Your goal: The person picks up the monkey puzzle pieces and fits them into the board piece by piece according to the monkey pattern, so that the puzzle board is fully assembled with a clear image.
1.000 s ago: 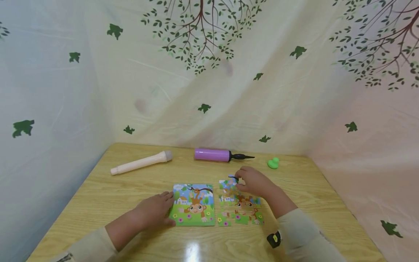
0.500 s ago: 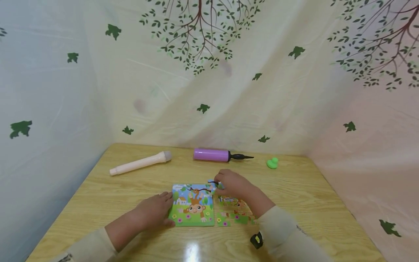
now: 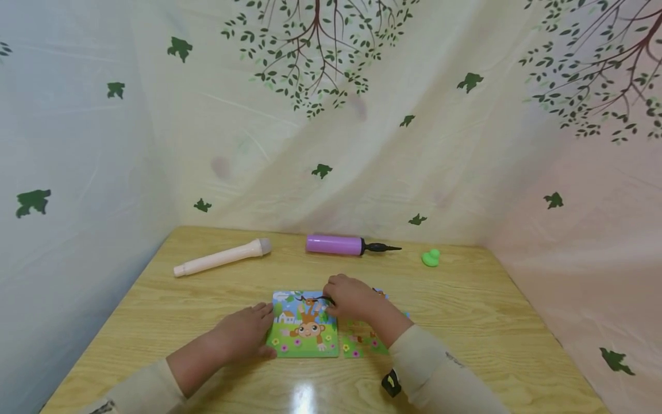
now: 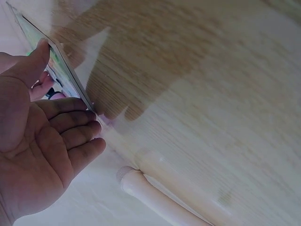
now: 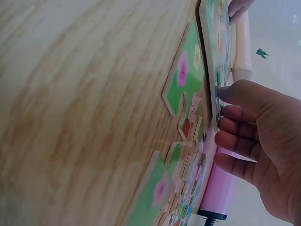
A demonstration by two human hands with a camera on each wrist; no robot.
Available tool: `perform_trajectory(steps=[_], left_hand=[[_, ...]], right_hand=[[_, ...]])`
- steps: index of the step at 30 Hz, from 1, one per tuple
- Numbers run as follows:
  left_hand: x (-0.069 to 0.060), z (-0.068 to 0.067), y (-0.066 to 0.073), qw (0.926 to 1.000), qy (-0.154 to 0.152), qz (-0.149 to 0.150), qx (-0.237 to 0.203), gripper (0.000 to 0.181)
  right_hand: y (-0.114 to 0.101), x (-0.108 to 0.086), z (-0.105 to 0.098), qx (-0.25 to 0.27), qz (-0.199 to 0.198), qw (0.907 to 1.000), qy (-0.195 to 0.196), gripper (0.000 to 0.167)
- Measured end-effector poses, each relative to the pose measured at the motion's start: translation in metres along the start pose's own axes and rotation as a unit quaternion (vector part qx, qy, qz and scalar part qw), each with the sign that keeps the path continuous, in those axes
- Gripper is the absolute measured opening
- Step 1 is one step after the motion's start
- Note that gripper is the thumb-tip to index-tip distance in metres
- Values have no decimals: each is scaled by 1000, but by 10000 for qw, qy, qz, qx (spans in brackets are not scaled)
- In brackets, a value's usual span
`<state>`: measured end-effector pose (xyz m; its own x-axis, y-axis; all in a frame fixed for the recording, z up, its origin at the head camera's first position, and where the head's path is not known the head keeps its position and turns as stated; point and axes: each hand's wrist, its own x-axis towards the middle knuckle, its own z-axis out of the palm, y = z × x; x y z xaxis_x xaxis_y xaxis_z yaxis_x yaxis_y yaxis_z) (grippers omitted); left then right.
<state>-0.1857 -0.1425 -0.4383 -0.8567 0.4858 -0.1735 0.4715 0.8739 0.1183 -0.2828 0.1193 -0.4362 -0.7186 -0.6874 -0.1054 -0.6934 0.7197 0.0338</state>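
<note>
A square monkey picture board (image 3: 306, 339) lies flat on the table. My left hand (image 3: 242, 334) rests beside its left edge; in the left wrist view this hand (image 4: 42, 141) touches the board's edge (image 4: 70, 75) with thumb and extended fingers. At the upper right corner my right hand (image 3: 354, 298) pinches a piece with part of a dark branch, mostly covered by the fingers. From the right wrist, the thumb of this hand (image 5: 268, 127) is against the board's (image 5: 214, 42) surface. Loose puzzle pieces (image 3: 354, 348) lie right of the board, partly under my right forearm.
Behind the board are a pale microphone-shaped stick (image 3: 219, 259), a purple pump (image 3: 335, 245) with a black nozzle, and a small green duck (image 3: 430, 258). A patterned cloth hangs around the wooden table (image 3: 217, 290). Flowered green pieces (image 5: 184, 70) show near the board.
My right hand has moved left from the loose pieces to the board's upper right corner, carrying the branch piece. My left hand has stayed at the left edge.
</note>
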Motion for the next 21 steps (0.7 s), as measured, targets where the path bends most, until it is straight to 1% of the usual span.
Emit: perform_trajectory(steps=[4, 8, 13, 16, 21], left_hand=[[0, 0, 0, 10000, 22, -6, 4, 86], [-1, -1, 1, 10000, 31, -8, -14, 86], [-1, -1, 2, 10000, 30, -2, 1, 86], [0, 1, 1, 10000, 31, 2, 38, 86], [2, 3, 0, 9999, -11, -26, 102, 87]], right_hand=[[1, 1, 2, -20, 0, 10000, -5, 25], [1, 1, 4, 97, -64, 9999, -7, 26], [1, 1, 5, 162, -140, 9998, 12, 21], [1, 1, 5, 161, -125, 9998, 16, 17], [0, 0, 4, 175, -85, 9998, -5, 16]])
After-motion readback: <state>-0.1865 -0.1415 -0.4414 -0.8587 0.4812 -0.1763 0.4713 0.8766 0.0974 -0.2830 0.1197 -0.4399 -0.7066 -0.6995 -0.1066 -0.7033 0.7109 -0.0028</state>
